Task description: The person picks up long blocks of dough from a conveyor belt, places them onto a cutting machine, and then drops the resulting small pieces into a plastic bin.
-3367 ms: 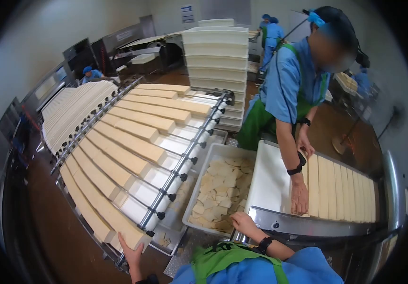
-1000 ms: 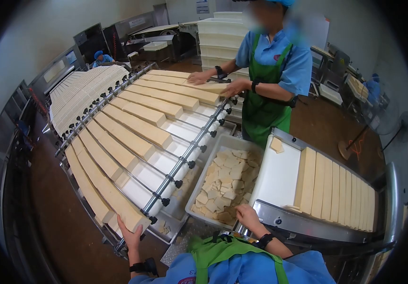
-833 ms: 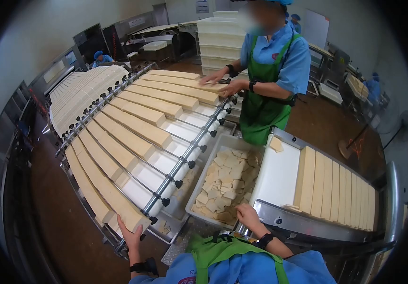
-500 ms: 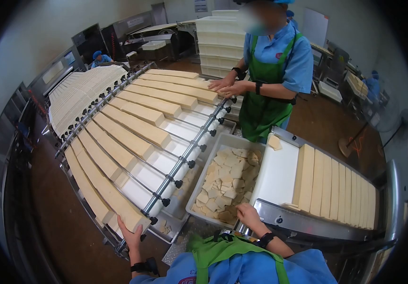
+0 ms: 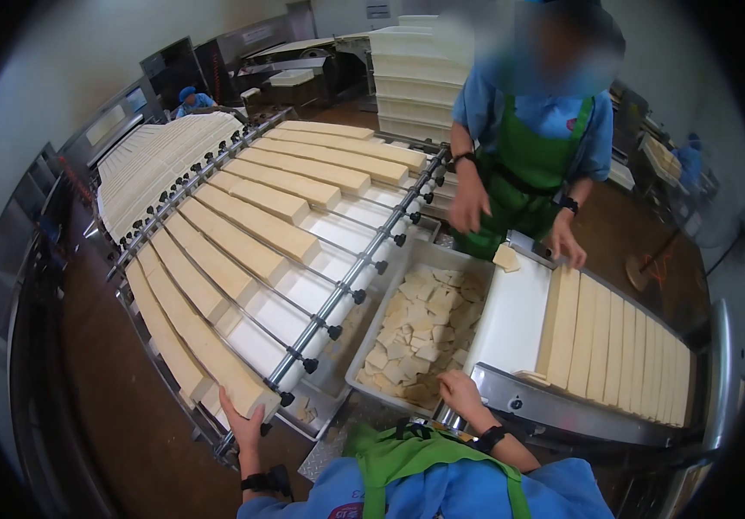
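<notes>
My left hand (image 5: 243, 422) is at the near end of a long row of stacked pale thin sheets (image 5: 208, 350) on the slanted rack. Its fingers and thumb are spread and touch the row's end. Over the near right corner of a plastic bin (image 5: 357, 368), my right hand (image 5: 461, 396) hangs with its fingers curled together. Nothing shows in it. Broken pale sheet pieces (image 5: 415, 324) fill the bin. To the right of that hand is a white belt (image 5: 511, 320), with upright rows of pale sheets (image 5: 593, 337) packed side by side at its far part.
A metal bar with black knobs (image 5: 359, 259) runs along the rack's lower edge. Across the bin stands a co-worker in a green apron (image 5: 519, 190), one hand (image 5: 567, 246) at the belt's packed rows. Stacked white crates (image 5: 415, 86) stand behind. A loose sheet (image 5: 506, 258) lies on the belt.
The co-worker's hands have left the rack's far rows; one is now at the belt and the other hangs by the apron. My hands stay nearly where they were. The view has shifted slightly.
</notes>
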Tool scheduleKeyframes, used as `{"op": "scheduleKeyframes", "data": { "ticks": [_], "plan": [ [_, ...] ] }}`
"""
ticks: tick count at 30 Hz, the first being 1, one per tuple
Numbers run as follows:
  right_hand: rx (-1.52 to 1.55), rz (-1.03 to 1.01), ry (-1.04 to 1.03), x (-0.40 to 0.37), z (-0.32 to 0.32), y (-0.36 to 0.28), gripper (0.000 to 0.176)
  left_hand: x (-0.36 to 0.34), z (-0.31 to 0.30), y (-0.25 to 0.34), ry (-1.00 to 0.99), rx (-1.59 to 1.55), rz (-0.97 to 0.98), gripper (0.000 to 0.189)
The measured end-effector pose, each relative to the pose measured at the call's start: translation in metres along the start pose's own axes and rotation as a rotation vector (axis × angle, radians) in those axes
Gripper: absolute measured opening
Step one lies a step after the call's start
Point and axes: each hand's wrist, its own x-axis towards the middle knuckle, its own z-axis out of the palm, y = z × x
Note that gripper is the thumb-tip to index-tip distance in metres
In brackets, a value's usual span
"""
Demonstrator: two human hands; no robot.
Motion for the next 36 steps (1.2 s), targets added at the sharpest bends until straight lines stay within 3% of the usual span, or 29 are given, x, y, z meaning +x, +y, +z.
{"op": "scheduleKeyframes", "data": {
  "ticks": [36],
  "plan": [
    [-0.034,-0.035,0.008,-0.001,0.003,0.003,0.016,0.002,0.003,-0.012,0.065,0.059,-0.031,0.083]
  ]
}}
